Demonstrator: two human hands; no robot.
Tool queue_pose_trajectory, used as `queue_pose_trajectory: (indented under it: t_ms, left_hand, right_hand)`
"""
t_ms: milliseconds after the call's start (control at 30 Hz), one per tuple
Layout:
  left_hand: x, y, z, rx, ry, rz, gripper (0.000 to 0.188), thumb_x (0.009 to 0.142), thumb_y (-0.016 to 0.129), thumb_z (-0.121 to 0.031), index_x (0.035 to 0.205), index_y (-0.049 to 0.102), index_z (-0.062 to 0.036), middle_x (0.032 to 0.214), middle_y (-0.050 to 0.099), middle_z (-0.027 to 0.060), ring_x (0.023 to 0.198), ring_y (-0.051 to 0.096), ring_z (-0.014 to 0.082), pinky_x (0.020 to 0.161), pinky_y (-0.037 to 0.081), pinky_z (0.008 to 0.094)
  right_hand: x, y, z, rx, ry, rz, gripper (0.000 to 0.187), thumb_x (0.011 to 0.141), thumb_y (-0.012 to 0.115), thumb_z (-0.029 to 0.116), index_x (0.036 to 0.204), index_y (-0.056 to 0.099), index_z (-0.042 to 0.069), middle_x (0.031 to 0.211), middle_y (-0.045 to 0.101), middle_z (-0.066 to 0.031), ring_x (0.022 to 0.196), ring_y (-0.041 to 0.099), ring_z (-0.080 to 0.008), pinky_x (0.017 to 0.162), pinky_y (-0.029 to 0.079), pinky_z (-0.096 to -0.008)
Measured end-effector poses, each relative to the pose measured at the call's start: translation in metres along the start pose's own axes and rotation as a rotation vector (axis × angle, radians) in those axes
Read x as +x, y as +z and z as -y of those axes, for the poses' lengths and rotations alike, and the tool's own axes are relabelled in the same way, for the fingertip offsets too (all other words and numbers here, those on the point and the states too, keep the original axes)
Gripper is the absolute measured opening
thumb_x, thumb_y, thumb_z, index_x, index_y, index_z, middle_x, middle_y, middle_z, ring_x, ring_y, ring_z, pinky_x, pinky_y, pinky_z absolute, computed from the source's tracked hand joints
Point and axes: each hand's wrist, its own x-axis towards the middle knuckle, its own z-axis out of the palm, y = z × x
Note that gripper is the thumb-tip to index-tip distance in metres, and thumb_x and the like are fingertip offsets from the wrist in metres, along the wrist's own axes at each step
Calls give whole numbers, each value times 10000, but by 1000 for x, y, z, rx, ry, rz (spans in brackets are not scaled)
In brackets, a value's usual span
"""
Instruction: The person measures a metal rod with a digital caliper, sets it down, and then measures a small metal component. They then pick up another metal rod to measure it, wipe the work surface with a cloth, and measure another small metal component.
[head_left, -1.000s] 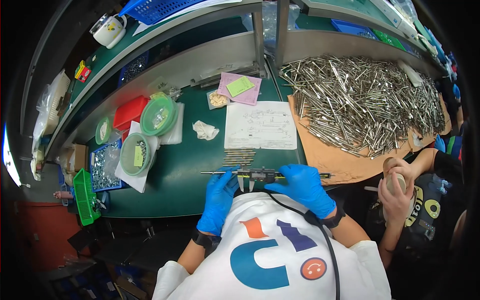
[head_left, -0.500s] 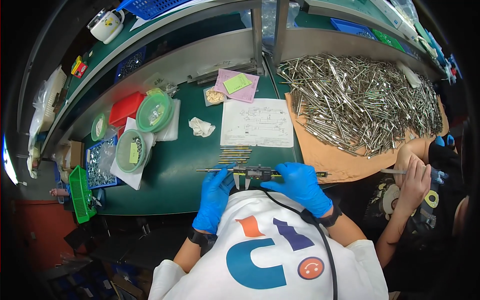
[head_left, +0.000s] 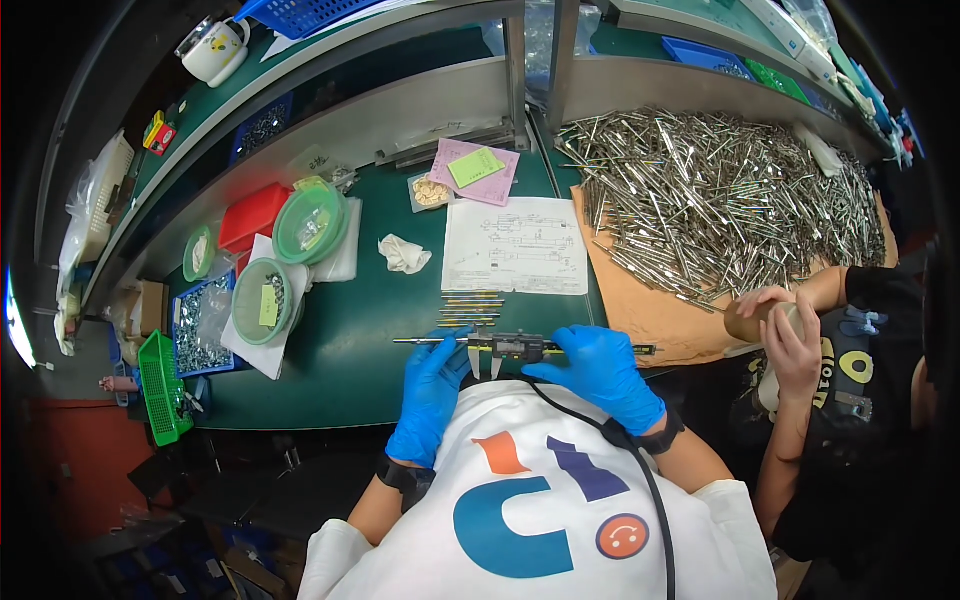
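Observation:
My left hand (head_left: 428, 390), in a blue glove, is closed on a thin metal rod (head_left: 412, 341) that sticks out to the left past the fingers. Gloved the same way, my right hand (head_left: 610, 375) grips a digital caliper (head_left: 520, 346) by its beam, with the jaws pointing toward me. The rod's right end is at the caliper's jaws; the exact contact is too small to tell. Just beyond the caliper lies a short row of metal rods (head_left: 470, 308). A printed technical drawing (head_left: 515, 245) lies behind that row.
A large heap of metal rods (head_left: 720, 200) covers brown paper (head_left: 650, 325) at right. A co-worker's hands (head_left: 790, 335) are beside it. Left stand green bowls (head_left: 307, 222), a red bin (head_left: 252, 217) and a blue tray (head_left: 200, 325). A crumpled white tissue (head_left: 403, 254) lies mid-table.
My hands, the rod and the caliper have hardly moved. At right, the co-worker's hands have shifted left and up, nearer the brown paper.

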Motion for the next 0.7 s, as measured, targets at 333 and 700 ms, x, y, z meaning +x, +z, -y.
queue_pose_trajectory:
  t_ms: [333,700]
  left_hand:
    - [-1,2,0,0,-6,13,193,916,537,-97,1103,575,-69,1139,611,99,1048,594,222,931,472,369]
    - [-1,0,0,1,-2,-19,190,910,547,-91,1097,573,-69,1116,614,101,1026,602,224,914,481,364]
  right_hand:
    - [-2,1,-1,-3,17,25,446,675,765,485,812,616,88,618,575,-76,530,587,-228,450,444,-313]
    - [0,0,0,10,8,16,449,673,767,485,794,614,81,620,579,-81,528,587,-228,454,445,-308]
